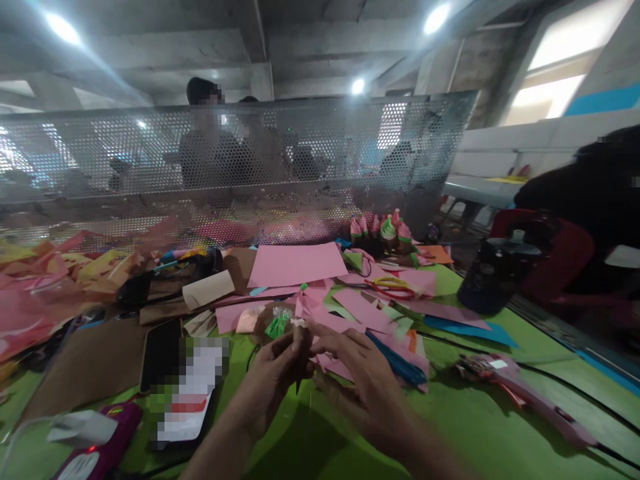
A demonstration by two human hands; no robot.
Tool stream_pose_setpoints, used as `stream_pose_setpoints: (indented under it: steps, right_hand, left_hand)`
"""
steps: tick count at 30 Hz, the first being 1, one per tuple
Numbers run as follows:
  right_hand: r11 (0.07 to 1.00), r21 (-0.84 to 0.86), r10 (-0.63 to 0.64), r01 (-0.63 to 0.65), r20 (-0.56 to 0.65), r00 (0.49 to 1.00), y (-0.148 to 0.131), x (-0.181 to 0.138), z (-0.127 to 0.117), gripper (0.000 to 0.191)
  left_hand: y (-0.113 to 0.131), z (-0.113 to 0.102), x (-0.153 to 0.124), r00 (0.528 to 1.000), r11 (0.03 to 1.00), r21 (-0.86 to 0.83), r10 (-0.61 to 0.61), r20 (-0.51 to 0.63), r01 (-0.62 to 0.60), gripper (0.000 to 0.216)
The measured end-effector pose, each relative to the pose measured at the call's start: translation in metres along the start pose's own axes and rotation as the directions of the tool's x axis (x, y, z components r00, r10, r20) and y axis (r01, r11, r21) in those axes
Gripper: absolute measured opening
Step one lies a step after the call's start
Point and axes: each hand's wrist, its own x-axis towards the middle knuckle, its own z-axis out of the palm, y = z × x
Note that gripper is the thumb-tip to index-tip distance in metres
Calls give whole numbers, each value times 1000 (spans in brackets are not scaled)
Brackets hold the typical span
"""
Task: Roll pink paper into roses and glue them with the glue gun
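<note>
My left hand [275,380] is closed around a small brown cone-shaped piece [299,337] with a white ruffled edge at its top. Its pointed end shows below my fingers. Close by on the right, my right hand [355,373] has its fingers bent and apart, the tips near the cone; whether they touch it I cannot tell. Just beyond my hands lie a small clear bag of green bits [279,323] and a pink paper cone with a green tip [306,303]. Pink paper sheets [295,263] spread behind these.
A pink glue gun [525,393] with a cord lies at right. Yellow-and-red scissors [393,287] rest on paper scraps. Finished pink and green cones [387,230] stand at the back before a perforated metal screen [320,153]. Phones [160,357] and a purple power strip [103,443] are at left.
</note>
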Motion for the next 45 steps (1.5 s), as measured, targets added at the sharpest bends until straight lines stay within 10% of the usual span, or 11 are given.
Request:
stream_pose_setpoints:
  steps: [45]
  right_hand:
    - [991, -134, -2, 7, 38, 999, 1, -3, 4, 27]
  left_hand:
    - [1, 3, -2, 1000, 992, -124, -7, 20, 9, 24]
